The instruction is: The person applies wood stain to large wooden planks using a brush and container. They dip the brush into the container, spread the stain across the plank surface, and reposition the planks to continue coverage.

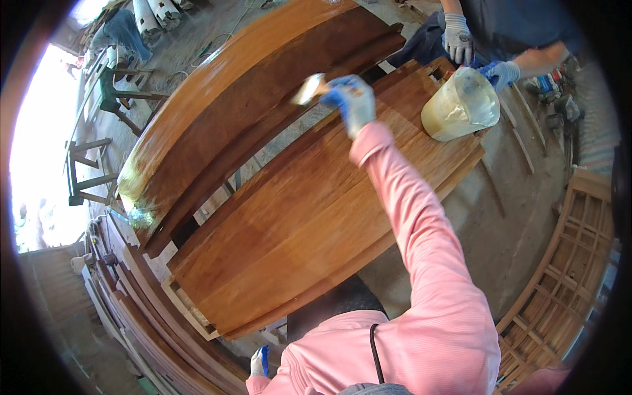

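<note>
A paintbrush (309,89), smeared by motion, is in my right hand (352,102), which wears a white and blue glove with the fingers closed round the handle. It is above the gap between a near reddish-brown wooden panel (296,224) and a far, rounded wooden piece (243,99). Both wooden surfaces have a sheen in places. My left hand (260,362), gloved alike, hangs low beside my body, near the panel's lower left end. Its fingers are too small and turned away to read. On the panel's right end stands a whitish translucent bucket (454,108).
A co-worker stands at the far right, one gloved hand (501,74) at the bucket's rim and the other gloved hand (457,41) lowered. Stacked boards (151,316) lie at the left. Wooden lattice frames (553,283) lean at the right. Metal trestles (112,92) stand behind.
</note>
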A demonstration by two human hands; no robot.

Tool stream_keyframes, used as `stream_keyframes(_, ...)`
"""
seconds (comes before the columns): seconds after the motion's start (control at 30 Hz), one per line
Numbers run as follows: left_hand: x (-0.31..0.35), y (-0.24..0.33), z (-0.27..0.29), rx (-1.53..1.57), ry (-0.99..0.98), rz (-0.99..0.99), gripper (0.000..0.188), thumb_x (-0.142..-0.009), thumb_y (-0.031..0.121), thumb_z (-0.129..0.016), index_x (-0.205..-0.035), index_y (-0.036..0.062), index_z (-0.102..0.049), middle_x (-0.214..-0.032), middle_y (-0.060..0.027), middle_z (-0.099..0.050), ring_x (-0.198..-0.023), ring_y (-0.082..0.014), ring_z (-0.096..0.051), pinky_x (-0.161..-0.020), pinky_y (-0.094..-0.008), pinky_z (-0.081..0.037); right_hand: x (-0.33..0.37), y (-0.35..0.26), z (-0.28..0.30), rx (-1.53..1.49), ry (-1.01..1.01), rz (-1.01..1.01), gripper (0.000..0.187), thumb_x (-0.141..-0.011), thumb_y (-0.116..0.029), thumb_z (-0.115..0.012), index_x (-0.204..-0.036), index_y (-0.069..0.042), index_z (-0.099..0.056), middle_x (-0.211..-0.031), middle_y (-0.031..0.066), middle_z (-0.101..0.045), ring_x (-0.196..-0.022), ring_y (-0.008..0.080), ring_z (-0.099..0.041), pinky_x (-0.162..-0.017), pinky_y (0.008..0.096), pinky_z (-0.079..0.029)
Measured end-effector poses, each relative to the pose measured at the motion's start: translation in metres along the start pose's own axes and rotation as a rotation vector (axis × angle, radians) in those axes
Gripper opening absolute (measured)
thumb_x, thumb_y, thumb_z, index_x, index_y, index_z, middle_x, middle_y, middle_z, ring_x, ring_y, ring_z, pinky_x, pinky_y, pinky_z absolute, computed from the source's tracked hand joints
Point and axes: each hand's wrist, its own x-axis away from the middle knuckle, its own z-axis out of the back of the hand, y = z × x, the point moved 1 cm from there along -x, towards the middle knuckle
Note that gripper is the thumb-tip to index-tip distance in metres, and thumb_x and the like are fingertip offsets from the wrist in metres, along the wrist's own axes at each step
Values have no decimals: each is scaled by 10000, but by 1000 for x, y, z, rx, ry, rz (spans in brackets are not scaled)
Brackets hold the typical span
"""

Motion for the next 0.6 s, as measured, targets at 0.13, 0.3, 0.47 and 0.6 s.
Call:
stream_keyframes(0.13,7,-22,4,-374,-70,-170,324,-949,205,-575,-1185,-9,-634,-1118,-94,-681,-1005,-209,-639,-904,-341,-490,-124,-72,106,270,321,265,52,-822,-40,-676,-843,-13,-637,-715,70,-635,-536,148,-585,-495,282,-510)
stream_keyframes(0.3,13,-43,7,-1207,-194,-614,233,-885,112,-580,-1088,23,-653,-1049,-141,-685,-937,-313,-662,-835,-394,-524,-174,-110,134,1485,449,567,172,-740,-171,-701,-909,-137,-708,-912,112,-667,-870,309,-648,-772,397,-519)
stream_keyframes(0.47,2,-53,1,-651,-24,-234,234,-902,70,-526,-1096,20,-647,-1032,-138,-681,-947,-284,-655,-843,-363,-524,-113,-58,58,1695,30,640,277,-793,-125,-617,-1058,-156,-691,-1012,81,-656,-917,290,-640,-822,408,-525)
stream_keyframes(0.6,-10,-45,-7,-922,-113,-532,255,-939,94,-502,-1144,18,-633,-1113,-168,-665,-1021,-304,-641,-908,-361,-513,4,15,-64,1737,-235,860,222,-815,-95,-566,-1017,-67,-655,-999,64,-645,-977,229,-602,-876,351,-490)
